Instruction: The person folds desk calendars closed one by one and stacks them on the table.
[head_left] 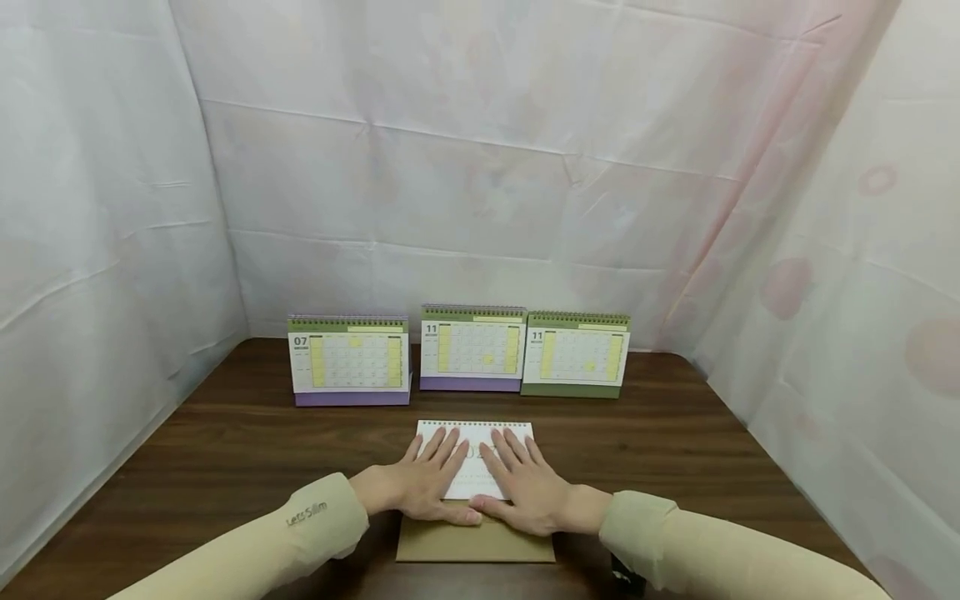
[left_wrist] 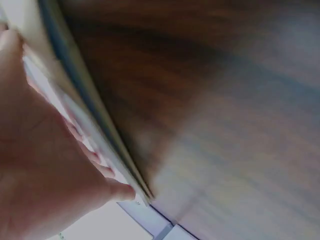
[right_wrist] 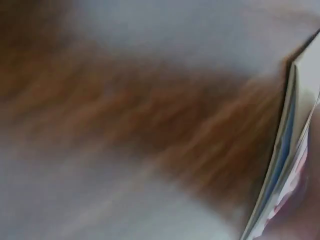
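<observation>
A desk calendar with a white cover page, a ring binding at its far edge and a tan base lies flat on the table. My left hand rests on its left half, fingers straight and spread. On the right half lies my right hand, also with spread fingers. Both thumbs reach toward each other near the page's lower edge. In the left wrist view my left hand touches the calendar's layered side. The right wrist view shows little of my right hand, beside the calendar's edge.
Behind stand several tent-shaped desk calendars: one showing 07 at left, one showing 11 with a purple base in the middle, and one with a green base at right. Pale cloth surrounds the dark wooden table.
</observation>
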